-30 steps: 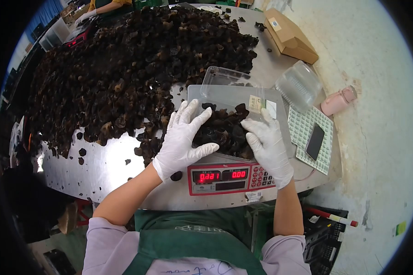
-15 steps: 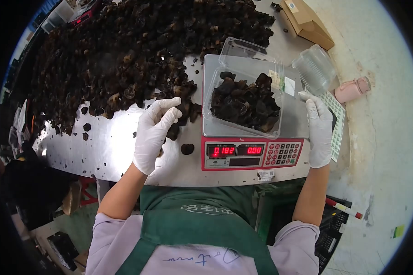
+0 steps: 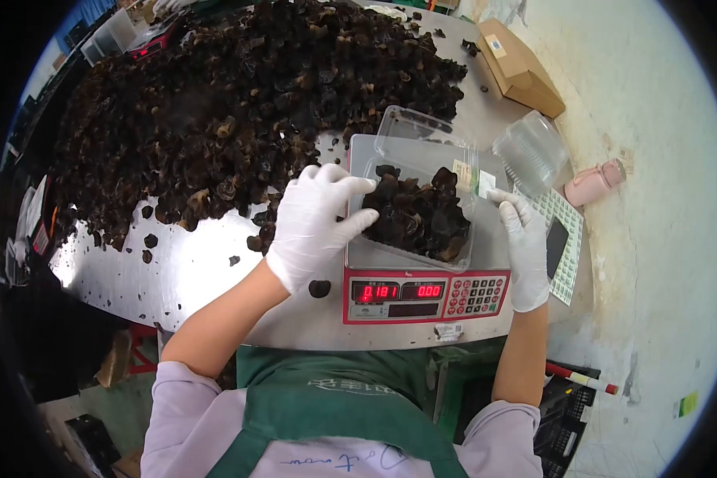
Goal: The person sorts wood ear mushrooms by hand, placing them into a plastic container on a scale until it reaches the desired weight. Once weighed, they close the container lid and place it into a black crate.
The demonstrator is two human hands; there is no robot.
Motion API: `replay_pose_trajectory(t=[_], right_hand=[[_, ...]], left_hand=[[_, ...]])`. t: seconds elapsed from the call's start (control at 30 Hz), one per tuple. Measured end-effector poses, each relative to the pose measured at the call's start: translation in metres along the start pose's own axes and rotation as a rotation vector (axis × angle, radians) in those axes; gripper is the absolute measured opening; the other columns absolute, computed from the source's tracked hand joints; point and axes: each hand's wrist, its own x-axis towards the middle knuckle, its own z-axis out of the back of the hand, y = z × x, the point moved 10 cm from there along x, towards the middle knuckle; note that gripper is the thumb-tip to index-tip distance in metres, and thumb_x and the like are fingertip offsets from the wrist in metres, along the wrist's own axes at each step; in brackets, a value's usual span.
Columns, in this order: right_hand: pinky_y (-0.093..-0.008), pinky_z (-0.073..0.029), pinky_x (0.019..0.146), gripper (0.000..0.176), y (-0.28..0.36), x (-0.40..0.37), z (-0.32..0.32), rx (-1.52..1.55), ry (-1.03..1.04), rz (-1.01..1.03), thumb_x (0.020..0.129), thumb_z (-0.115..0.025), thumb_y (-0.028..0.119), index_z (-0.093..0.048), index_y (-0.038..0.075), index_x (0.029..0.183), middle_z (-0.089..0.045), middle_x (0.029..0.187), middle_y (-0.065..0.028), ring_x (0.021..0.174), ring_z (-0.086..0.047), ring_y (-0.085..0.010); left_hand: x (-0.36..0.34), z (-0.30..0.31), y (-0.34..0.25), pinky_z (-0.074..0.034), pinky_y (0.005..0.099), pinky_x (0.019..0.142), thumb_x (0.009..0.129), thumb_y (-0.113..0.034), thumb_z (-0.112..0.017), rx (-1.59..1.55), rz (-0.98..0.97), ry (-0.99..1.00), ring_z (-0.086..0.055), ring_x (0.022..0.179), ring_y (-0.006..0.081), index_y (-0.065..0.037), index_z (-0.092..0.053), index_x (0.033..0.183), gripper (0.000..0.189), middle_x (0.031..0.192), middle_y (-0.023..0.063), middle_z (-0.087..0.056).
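Observation:
A clear plastic clamshell box (image 3: 462, 253) rests on the digital scale (image 3: 358, 306), its lid (image 3: 410, 127) tipped open behind. Dark wood ear mushrooms (image 3: 421, 217) fill the box. My gloved left hand (image 3: 315, 223) is at the box's left side, thumb and fingers apart, fingertips by the mushrooms. My gloved right hand (image 3: 526, 251) is on the right, finger and thumb closed together by a white label (image 3: 487, 184); whether they grip anything is hidden. The red display reads 0.181 and 0.00.
A big heap of wood ear mushrooms (image 3: 215, 119) covers the table's left and back. On the right are stacked clear trays (image 3: 531, 153), a cardboard box (image 3: 522, 72), a pink bottle (image 3: 596, 182) and a dark phone (image 3: 557, 245) on a green-patterned sheet (image 3: 567, 271). Gloved hands of another person (image 3: 171, 6) show at the top.
My left hand has moved right to the box's left side. My right hand has shifted left to the label. The display went from 0.182 to 0.181, and the view has shifted.

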Motion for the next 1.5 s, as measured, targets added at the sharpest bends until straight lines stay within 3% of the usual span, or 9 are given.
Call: replay_pose_trajectory(t=[0.2,0.4,0.5,0.7,0.83,0.9,1.13,1.33,1.5], right_hand=[[-0.0225,-0.044,0.088,0.024,-0.003,-0.008,0.004,0.06,-0.006,-0.013,0.103,-0.055,0.015,-0.069,0.0,0.114,-0.069,0.102,-0.0006,0.095,-0.057,-0.0074],[-0.0267,-0.045,0.09,0.022,0.009,-0.014,0.016,-0.109,-0.056,0.002,0.1,-0.052,0.009,-0.068,-0.002,0.111,-0.069,0.103,-0.0063,0.097,-0.061,-0.014],[-0.0299,-0.046,0.092,0.022,0.009,-0.014,0.016,-0.122,-0.051,0.053,0.098,-0.052,0.008,-0.067,-0.004,0.11,-0.07,0.103,-0.0099,0.099,-0.062,-0.0175],[-0.0304,-0.046,0.096,0.024,-0.005,-0.011,0.023,-0.071,-0.028,0.018,0.1,-0.051,0.008,-0.068,-0.004,0.11,-0.071,0.107,-0.009,0.105,-0.063,-0.0184],[-0.0299,-0.046,0.096,0.025,-0.026,-0.007,0.032,-0.044,-0.054,-0.078,0.1,-0.051,0.009,-0.068,-0.003,0.114,-0.07,0.109,-0.008,0.106,-0.063,-0.0173],[-0.0231,-0.043,0.075,0.025,-0.014,-0.006,0.032,-0.147,-0.02,-0.045,0.101,-0.052,0.016,-0.071,0.003,0.111,-0.069,0.106,-0.0039,0.086,-0.055,-0.0082],[-0.031,-0.052,0.09,0.032,-0.031,0.012,0.008,0.339,0.01,-0.277,0.103,-0.052,0.022,-0.061,0.002,0.126,-0.065,0.119,-0.0108,0.107,-0.065,-0.0198],[-0.0391,-0.048,0.098,0.046,-0.057,0.052,-0.052,0.881,0.279,-0.546,0.105,-0.048,0.037,-0.052,0.0,0.133,-0.063,0.125,-0.0171,0.109,-0.063,-0.0259],[-0.0369,-0.047,0.096,0.049,-0.031,0.052,-0.031,0.819,0.261,-0.39,0.105,-0.047,0.04,-0.052,0.001,0.134,-0.062,0.125,-0.0149,0.106,-0.062,-0.0237]], left_hand=[[0.01,-0.022,-0.006,-0.041,0.0418,0.087,0.074,-0.023,-0.081,0.105,-0.121,0.083,-0.054,0.094,0.0263,-0.015,-0.071,0.088,0.019,0.097,0.0017,-0.061],[0.014,-0.016,-0.032,-0.044,0.0442,0.094,0.069,-0.024,-0.083,-0.018,-0.268,0.046,-0.059,0.107,0.0312,-0.017,-0.074,0.106,0.039,0.112,0.006,-0.067],[0.008,-0.03,-0.043,-0.047,0.0402,0.082,0.075,-0.022,-0.077,-0.014,-0.401,0.026,-0.063,0.094,0.0237,-0.018,-0.075,0.093,0.018,0.093,-0.0004,-0.07],[0.023,0.004,0.018,-0.048,0.0345,0.084,0.088,-0.017,-0.075,-0.622,0.134,-0.136,-0.062,0.087,0.0215,-0.009,-0.076,0.098,0.013,0.09,0.005,-0.068],[0.007,0.057,0.043,-0.053,0.0331,0.079,0.089,-0.011,-0.072,0.267,-0.022,-0.457,-0.066,0.09,0.0169,-0.006,-0.074,0.106,0.018,0.09,0.0084,-0.069],[-0.012,0.046,0.082,-0.052,0.0303,0.079,0.091,-0.012,-0.069,-0.15,0.152,-0.28,-0.067,0.086,0.0168,-0.005,-0.069,0.117,0.027,0.093,0.0072,-0.07],[-0.073,-0.006,0.071,-0.045,0.0194,0.067,0.102,-0.021,-0.057,-0.808,0.731,0.149,-0.055,0.074,0.0034,-0.003,-0.059,0.131,0.034,0.095,0.0014,-0.067],[-0.066,-0.046,0.044,-0.045,0.02,0.067,0.1,-0.022,-0.061,-0.957,0.773,0.223,-0.058,0.074,0.0049,-0.002,-0.052,0.137,0.042,0.091,0.0034,-0.069],[-0.064,-0.053,0.044,-0.047,0.0213,0.068,0.101,-0.027,-0.06,-1.04,0.764,0.212,-0.059,0.073,0.0062,-0.002,-0.054,0.132,0.04,0.089,0.0034,-0.067]])
